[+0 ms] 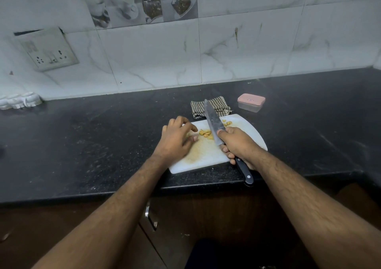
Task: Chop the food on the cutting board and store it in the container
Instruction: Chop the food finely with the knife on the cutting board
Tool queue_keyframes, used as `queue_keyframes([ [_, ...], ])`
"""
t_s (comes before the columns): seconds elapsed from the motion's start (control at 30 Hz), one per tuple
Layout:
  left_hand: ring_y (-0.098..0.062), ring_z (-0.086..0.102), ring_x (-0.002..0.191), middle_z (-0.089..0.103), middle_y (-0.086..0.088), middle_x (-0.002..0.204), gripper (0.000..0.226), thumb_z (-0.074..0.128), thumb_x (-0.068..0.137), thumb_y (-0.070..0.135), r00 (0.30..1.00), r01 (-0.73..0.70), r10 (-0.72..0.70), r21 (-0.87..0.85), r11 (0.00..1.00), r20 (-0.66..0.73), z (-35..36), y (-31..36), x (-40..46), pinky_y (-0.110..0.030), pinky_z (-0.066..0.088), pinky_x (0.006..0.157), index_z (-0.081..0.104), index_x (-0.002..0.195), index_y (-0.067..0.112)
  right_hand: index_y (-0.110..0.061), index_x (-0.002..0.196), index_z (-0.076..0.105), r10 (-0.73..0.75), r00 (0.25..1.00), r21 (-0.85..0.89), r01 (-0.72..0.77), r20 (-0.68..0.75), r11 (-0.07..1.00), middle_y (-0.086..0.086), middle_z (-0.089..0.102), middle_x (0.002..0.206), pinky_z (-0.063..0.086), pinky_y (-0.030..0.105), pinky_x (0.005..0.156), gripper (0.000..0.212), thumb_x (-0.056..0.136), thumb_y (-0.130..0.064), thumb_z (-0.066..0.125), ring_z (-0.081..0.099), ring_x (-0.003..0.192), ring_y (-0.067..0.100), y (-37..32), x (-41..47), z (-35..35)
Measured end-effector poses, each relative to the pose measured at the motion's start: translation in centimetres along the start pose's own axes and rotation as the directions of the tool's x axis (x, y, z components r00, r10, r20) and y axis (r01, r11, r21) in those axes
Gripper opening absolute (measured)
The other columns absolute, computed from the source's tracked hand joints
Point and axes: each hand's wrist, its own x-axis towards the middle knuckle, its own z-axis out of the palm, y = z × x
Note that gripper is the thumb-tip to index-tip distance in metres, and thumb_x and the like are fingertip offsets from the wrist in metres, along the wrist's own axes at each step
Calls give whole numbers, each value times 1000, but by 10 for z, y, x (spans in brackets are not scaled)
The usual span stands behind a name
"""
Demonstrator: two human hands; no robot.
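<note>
A white cutting board lies on the black counter. On it sit small yellow food pieces, with a few more beyond the blade. My right hand grips the black handle of a large chef's knife; the blade points away, its tip raised over the board's far edge. My left hand rests on the board's left side with fingers curled, fingertips just left of the food and holding nothing. A clear container with a pink lid stands closed behind the board to the right.
A checked cloth lies folded just behind the board. White objects sit at the counter's far left by the tiled wall. A socket plate is on the wall. The counter's front edge runs just below the board.
</note>
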Motion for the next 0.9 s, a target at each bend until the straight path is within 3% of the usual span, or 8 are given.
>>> queue_keyframes([
  [0.13,-20,42,117,47,0,136,43,46,106,44,984,-164,141,234,958,111,2,8,6,-39,34,93,50,144,23,-20,137,50,9,999,-3,-9,-39,1000,2,54,69,39,23,38,36,106,-35,40,40,38,7,1,2,1],
  [0.2,-23,44,120,47,-1,140,47,42,107,44,980,-178,142,280,944,142,4,11,10,-40,36,94,45,149,24,-19,140,47,8,999,-23,-9,-53,1000,3,55,71,40,23,39,40,105,-36,40,41,38,7,1,3,3],
  [0.37,-21,39,125,47,3,141,37,47,106,39,988,-27,-2,190,981,151,13,22,21,-40,31,97,59,140,30,-17,140,48,6,998,-49,-10,-70,999,4,56,74,41,24,38,40,105,-35,40,42,38,6,0,2,3],
  [0.5,-20,43,119,56,5,129,28,53,104,27,992,71,-83,120,990,91,15,24,20,-38,30,94,67,128,28,-16,138,49,7,998,-47,-10,-64,999,4,56,74,40,23,38,39,105,-36,41,41,37,6,-1,1,3],
  [0.7,-19,48,114,61,7,120,29,57,99,14,996,46,-52,81,996,78,10,28,18,-34,22,84,64,124,26,-16,121,55,-12,999,-71,8,-43,997,2,55,71,40,23,38,29,106,-36,41,41,38,5,-3,-2,2],
  [0.9,-15,52,104,58,13,107,26,68,94,13,999,39,-39,-3,999,22,8,30,14,-33,24,81,62,116,25,-17,111,57,-25,998,-80,20,-54,997,2,54,71,40,23,39,26,106,-36,41,41,39,7,-3,-6,4],
])
